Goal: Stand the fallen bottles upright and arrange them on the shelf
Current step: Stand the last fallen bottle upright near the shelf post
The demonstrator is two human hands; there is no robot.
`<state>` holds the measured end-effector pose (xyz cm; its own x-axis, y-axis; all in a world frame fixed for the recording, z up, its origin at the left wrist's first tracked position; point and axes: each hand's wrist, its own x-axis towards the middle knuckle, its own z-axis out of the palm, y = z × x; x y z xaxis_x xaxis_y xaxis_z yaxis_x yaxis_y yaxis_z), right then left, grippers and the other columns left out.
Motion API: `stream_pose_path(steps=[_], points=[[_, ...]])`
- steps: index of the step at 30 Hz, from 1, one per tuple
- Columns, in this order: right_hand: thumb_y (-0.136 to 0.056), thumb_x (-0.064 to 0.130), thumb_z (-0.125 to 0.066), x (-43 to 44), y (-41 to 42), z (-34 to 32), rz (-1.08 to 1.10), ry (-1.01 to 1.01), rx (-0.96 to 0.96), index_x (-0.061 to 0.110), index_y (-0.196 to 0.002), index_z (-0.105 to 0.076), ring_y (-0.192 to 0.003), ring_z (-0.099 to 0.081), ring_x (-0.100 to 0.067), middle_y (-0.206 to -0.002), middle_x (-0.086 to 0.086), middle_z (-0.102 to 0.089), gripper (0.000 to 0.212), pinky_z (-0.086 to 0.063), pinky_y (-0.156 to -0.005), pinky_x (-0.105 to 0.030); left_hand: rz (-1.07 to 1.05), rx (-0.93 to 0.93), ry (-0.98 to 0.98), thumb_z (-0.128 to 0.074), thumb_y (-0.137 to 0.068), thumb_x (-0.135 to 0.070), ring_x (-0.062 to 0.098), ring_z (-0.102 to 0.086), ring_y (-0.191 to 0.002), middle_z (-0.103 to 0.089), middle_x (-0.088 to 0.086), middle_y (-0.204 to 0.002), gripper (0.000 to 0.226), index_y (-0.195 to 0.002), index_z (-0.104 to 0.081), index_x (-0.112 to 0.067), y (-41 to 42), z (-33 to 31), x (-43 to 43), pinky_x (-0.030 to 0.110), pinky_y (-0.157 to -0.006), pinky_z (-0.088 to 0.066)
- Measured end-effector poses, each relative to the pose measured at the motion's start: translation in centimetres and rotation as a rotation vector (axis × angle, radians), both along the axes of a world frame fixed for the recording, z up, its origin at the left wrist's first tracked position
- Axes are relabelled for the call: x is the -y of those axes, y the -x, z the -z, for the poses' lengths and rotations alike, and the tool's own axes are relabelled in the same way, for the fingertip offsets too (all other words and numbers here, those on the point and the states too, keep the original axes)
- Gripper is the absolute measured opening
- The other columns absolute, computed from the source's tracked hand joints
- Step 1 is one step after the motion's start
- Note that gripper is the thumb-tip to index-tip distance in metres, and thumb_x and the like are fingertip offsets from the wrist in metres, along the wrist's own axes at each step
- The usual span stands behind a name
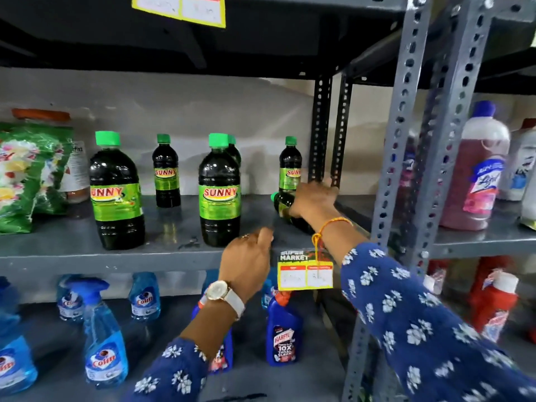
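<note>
Dark SUNNY bottles with green caps and green labels stand on the grey middle shelf: a large one at the left, a small one behind it, a large one in the middle with another partly hidden behind, and a small one at the back right. One bottle lies on its side at the right, cap pointing left. My right hand is closed over this fallen bottle. My left hand rests on the shelf's front edge, fingers curled, holding nothing.
A green packet and a jar stand at the shelf's left. A yellow price tag hangs from the front edge. Blue spray bottles fill the shelf below. Perforated grey uprights divide off the right bay, which holds pink and white cleaner bottles.
</note>
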<state>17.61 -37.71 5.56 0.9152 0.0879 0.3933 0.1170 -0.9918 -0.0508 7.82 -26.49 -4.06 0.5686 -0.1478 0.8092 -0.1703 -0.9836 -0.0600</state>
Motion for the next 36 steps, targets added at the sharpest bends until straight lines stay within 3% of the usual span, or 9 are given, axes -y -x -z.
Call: stream_pose_path(steps=[5, 8, 10, 12, 17, 22, 25, 31, 36], points=[[-0.071, 0.040, -0.072, 0.5, -0.8, 1.0, -0.025, -0.001, 0.030, 0.008, -0.123, -0.051, -0.115, -0.053, -0.033, -0.123, -0.012, -0.057, 0.064, -0.046, -0.083, -0.038, 0.001, 0.050, 0.028, -0.078, -0.056, 0.005, 0.027, -0.050, -0.033, -0.055, 0.007, -0.044, 0.026, -0.072, -0.059, -0.004, -0.4, 0.8, 0.6, 0.021, -0.035, -0.031], [-0.063, 0.049, -0.075, 2.5, -0.9, 1.7, -0.186, -0.307, 0.123, 0.013, -0.094, -0.062, -0.095, -0.063, -0.031, -0.094, -0.010, -0.064, 0.049, -0.048, -0.070, -0.033, 0.010, 0.125, 0.020, -0.068, -0.073, -0.006, 0.025, -0.051, -0.034, -0.057, 0.006, -0.045, 0.007, -0.078, -0.063, -0.003, -1.0, 1.4, 0.5, 0.022, -0.037, -0.034], [-0.060, 0.055, -0.072, 3.7, -1.1, 2.5, -0.291, -0.581, 0.145, 0.017, -0.080, -0.060, -0.081, -0.065, -0.028, -0.078, -0.006, -0.063, 0.045, -0.045, -0.061, -0.028, 0.018, 0.173, 0.051, -0.040, -0.094, -0.024, 0.025, -0.056, -0.039, -0.061, 0.005, -0.051, 0.035, -0.086, -0.066, -0.002, -1.4, 1.8, 0.6, 0.025, -0.040, -0.039], [-0.059, 0.057, -0.070, 4.2, -1.3, 3.3, -0.394, -0.816, 0.096, 0.018, -0.093, -0.063, -0.083, -0.065, -0.022, -0.087, -0.003, -0.068, 0.053, -0.049, -0.067, -0.028, 0.009, 0.222, 0.016, -0.020, -0.100, -0.030, 0.024, -0.059, -0.044, -0.064, 0.004, -0.055, 0.056, -0.086, -0.068, -0.005, -1.7, 2.0, 0.6, 0.026, -0.043, -0.041], [-0.057, 0.059, -0.069, 4.4, -1.8, 4.7, -0.493, -0.960, 0.043, 0.023, -0.108, -0.057, -0.096, -0.064, -0.020, -0.104, 0.000, -0.068, 0.064, -0.052, -0.084, -0.040, -0.026, 0.287, -0.079, -0.040, -0.090, -0.023, 0.024, -0.059, -0.049, -0.066, 0.003, -0.060, 0.033, -0.076, -0.067, -0.011, -1.8, 1.9, 0.5, 0.027, -0.046, -0.038], [-0.056, 0.059, -0.066, 4.8, -2.2, 5.0, -0.498, -1.011, -0.011, 0.029, -0.107, -0.056, -0.100, -0.061, -0.017, -0.101, 0.009, -0.064, 0.059, -0.048, -0.082, -0.033, -0.021, 0.290, -0.077, -0.041, -0.090, -0.023, 0.023, -0.059, -0.050, -0.066, 0.002, -0.061, 0.030, -0.077, -0.066, -0.012, -2.3, 2.1, 0.5, 0.027, -0.048, -0.037], [-0.045, 0.066, -0.074, 4.5, -2.1, 4.9, -0.514, -1.001, 0.004, 0.021, -0.114, -0.052, -0.103, -0.060, -0.019, -0.109, 0.002, -0.064, 0.085, -0.047, -0.089, -0.037, -0.022, 0.271, -0.058, -0.041, -0.090, -0.023, 0.023, -0.058, -0.048, -0.066, 0.002, -0.059, 0.031, -0.074, -0.065, -0.012, -2.2, 2.2, 0.5, 0.027, -0.047, -0.038], [-0.058, 0.034, -0.075, 5.2, -2.3, 5.6, -0.532, -1.126, -0.049, 0.028, -0.108, -0.038, -0.101, -0.056, -0.020, -0.094, 0.012, -0.056, 0.062, -0.040, -0.074, -0.028, -0.132, 0.233, 0.096, -0.042, -0.090, -0.032, 0.025, -0.045, -0.028, -0.050, 0.004, -0.035, 0.048, -0.048, -0.055, -0.013, -1.9, 0.6, 1.7, 0.019, -0.041, -0.025], [-0.056, 0.031, -0.084, 4.9, -2.4, 5.6, -0.561, -1.134, -0.044, 0.022, -0.116, -0.034, -0.104, -0.055, -0.020, -0.111, -0.001, -0.057, 0.079, -0.042, -0.091, -0.037, -0.050, 0.244, 0.032, -0.044, -0.089, -0.030, 0.024, -0.043, -0.028, -0.049, 0.003, -0.035, 0.047, -0.046, -0.053, -0.014, -2.5, 0.2, 1.3, 0.018, -0.040, -0.022]])
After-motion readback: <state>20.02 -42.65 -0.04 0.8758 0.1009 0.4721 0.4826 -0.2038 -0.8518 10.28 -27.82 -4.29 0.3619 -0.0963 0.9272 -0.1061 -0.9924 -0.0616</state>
